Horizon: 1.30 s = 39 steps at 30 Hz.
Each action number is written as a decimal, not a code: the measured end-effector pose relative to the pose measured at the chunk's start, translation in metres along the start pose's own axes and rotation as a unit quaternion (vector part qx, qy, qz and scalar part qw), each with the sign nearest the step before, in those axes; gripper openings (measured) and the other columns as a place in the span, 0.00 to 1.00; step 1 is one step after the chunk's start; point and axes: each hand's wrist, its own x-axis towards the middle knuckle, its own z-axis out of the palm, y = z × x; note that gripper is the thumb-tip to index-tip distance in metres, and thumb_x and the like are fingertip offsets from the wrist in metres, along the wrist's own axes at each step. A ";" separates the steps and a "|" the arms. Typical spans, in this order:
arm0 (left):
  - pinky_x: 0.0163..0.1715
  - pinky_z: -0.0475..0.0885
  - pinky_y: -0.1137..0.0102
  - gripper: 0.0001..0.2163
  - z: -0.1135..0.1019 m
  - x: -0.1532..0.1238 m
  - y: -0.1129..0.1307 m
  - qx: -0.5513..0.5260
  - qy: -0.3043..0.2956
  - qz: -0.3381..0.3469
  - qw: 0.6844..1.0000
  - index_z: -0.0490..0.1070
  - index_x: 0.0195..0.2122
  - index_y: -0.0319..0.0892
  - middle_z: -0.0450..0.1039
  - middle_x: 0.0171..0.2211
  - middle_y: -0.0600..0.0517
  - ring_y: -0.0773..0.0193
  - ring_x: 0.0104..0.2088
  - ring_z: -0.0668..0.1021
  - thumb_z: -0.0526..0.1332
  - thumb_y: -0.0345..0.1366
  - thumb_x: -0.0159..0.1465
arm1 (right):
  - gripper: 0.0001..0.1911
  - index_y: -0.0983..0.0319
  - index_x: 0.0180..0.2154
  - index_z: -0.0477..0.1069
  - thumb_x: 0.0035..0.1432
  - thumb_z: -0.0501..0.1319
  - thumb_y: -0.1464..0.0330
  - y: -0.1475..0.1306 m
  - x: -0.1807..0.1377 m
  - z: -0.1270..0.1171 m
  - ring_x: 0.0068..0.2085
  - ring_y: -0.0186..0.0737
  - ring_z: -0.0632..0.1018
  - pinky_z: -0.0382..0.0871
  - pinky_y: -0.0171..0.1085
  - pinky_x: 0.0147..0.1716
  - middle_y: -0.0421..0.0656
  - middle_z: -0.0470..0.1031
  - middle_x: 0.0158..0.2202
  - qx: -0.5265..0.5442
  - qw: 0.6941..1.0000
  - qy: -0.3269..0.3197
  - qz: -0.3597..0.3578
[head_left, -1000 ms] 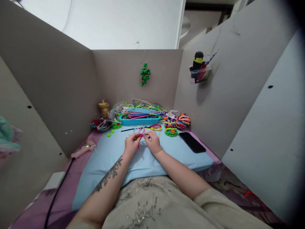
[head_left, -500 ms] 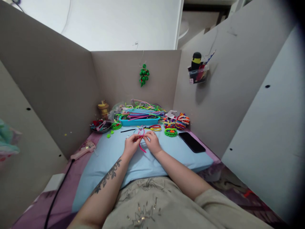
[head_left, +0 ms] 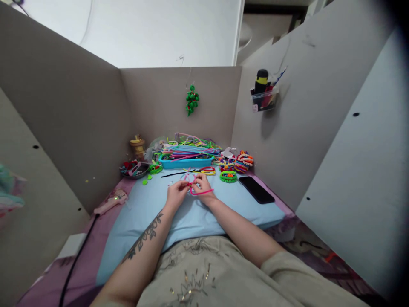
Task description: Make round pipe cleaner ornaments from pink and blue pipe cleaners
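Observation:
My left hand (head_left: 175, 192) and my right hand (head_left: 202, 186) meet over a light blue pillow (head_left: 153, 213), both pinched on a pink pipe cleaner (head_left: 193, 185). The pipe cleaner is bent into a loop at the top, and its free tail sticks out to the right across my right hand. Just beyond my fingers lie a black pipe cleaner (head_left: 172, 174) and a blue tray (head_left: 187, 161) heaped with coloured pipe cleaners.
A black phone (head_left: 256, 189) lies right of my hands. Finished colourful coils (head_left: 236, 165) and a green ring (head_left: 228, 176) sit beside the tray. A dark dish (head_left: 135, 169) and a pink glue gun (head_left: 110, 201) with a black cord are at the left. Cardboard walls surround everything.
The pink tail, which hung down between my hands, has swung up and to the right across my right hand. Both hands stay in place.

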 end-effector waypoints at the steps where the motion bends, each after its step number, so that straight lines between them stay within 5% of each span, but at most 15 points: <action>1: 0.34 0.72 0.68 0.07 0.000 0.001 0.000 -0.013 0.000 -0.010 1.000 0.74 0.31 0.39 0.77 0.29 0.49 0.61 0.30 0.78 0.63 0.33 0.50 | 0.03 0.60 0.24 0.70 0.49 0.61 0.70 0.000 0.000 0.000 0.44 0.40 0.68 0.63 0.41 0.47 0.43 0.62 0.38 0.005 1.000 0.003 0.005; 8: 0.34 0.72 0.69 0.11 -0.002 0.005 0.002 -0.119 0.041 -0.093 0.988 0.72 0.33 0.37 0.77 0.30 0.47 0.61 0.32 0.79 0.65 0.35 0.48 | 0.11 0.58 0.36 0.71 0.47 0.62 0.72 -0.006 -0.003 0.000 0.46 0.42 0.68 0.61 0.44 0.49 0.43 0.67 0.40 -0.019 0.999 -0.001 -0.038; 11: 0.34 0.72 0.69 0.12 -0.002 0.006 0.002 -0.134 0.048 -0.103 0.984 0.72 0.33 0.37 0.77 0.31 0.47 0.61 0.33 0.79 0.66 0.35 0.48 | 0.06 0.58 0.33 0.72 0.48 0.62 0.71 -0.011 -0.005 0.000 0.42 0.42 0.70 0.62 0.42 0.47 0.42 0.71 0.36 -0.026 0.995 -0.049 -0.080; 17: 0.31 0.70 0.71 0.13 -0.003 0.005 0.003 -0.127 0.035 -0.113 0.985 0.70 0.34 0.37 0.76 0.27 0.49 0.64 0.29 0.77 0.66 0.36 0.48 | 0.02 0.60 0.28 0.70 0.52 0.60 0.68 -0.017 -0.004 -0.004 0.38 0.40 0.70 0.63 0.39 0.41 0.42 0.70 0.31 -0.036 0.996 -0.041 -0.076; 23: 0.24 0.65 0.74 0.10 0.002 0.002 0.005 -0.086 -0.041 -0.088 0.992 0.71 0.31 0.37 0.72 0.22 0.52 0.67 0.23 0.74 0.64 0.37 0.49 | 0.06 0.60 0.24 0.64 0.52 0.56 0.69 -0.012 0.001 -0.009 0.30 0.37 0.66 0.60 0.34 0.29 0.39 0.64 0.26 -0.043 0.997 0.065 0.011; 32: 0.24 0.62 0.75 0.13 0.000 0.004 -0.006 -0.026 -0.045 -0.060 0.997 0.69 0.40 0.38 0.68 0.21 0.56 0.69 0.21 0.69 0.58 0.35 0.54 | 0.04 0.59 0.30 0.72 0.49 0.61 0.68 -0.012 0.002 -0.010 0.43 0.41 0.69 0.62 0.39 0.43 0.42 0.67 0.36 -0.021 1.000 -0.002 -0.004; 39: 0.28 0.63 0.73 0.15 -0.001 0.000 -0.006 0.106 -0.046 0.037 0.993 0.62 0.49 0.40 0.65 0.24 0.55 0.67 0.25 0.69 0.50 0.31 0.61 | 0.06 0.57 0.33 0.74 0.49 0.63 0.68 -0.010 0.001 -0.009 0.47 0.43 0.67 0.57 0.42 0.50 0.43 0.66 0.40 -0.056 0.998 -0.009 -0.002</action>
